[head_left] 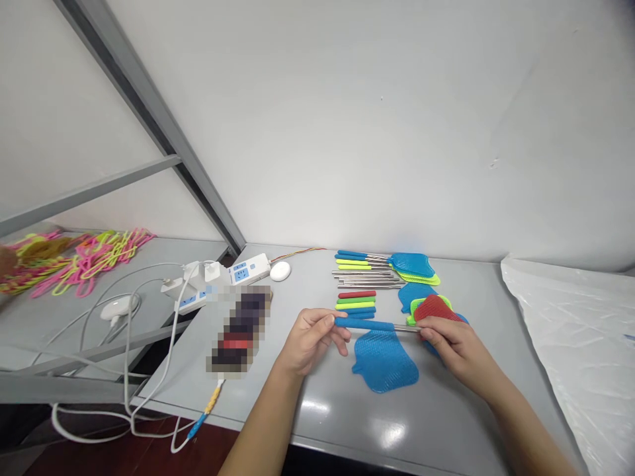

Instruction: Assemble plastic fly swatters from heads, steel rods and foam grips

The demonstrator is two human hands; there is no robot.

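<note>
My left hand (310, 340) pinches the end of a blue fly swatter handle (364, 324), other fingers partly spread. From its far end comes a metal rod (404, 328), gripped by my right hand (454, 347) between thumb and fingers. Just below lies a loose blue swatter head (385, 367). Partly behind my right hand is a pile with a red swatter head (432, 309) on top. Several loose colored grips (356, 301) lie beyond the handle, with bare metal rods (364, 279) behind them. Swatters with heads attached (411, 263) are stacked near the wall.
A blurred-out phone-like object (241, 330) lies left on the grey table (337, 420), its cable over the edge. Power strips (251, 270), white cords and a round white device (280, 271) sit behind. White plastic sheeting (570, 330) covers the right. Another person's blurred hand (6, 264) touches pink-yellow items (94, 258).
</note>
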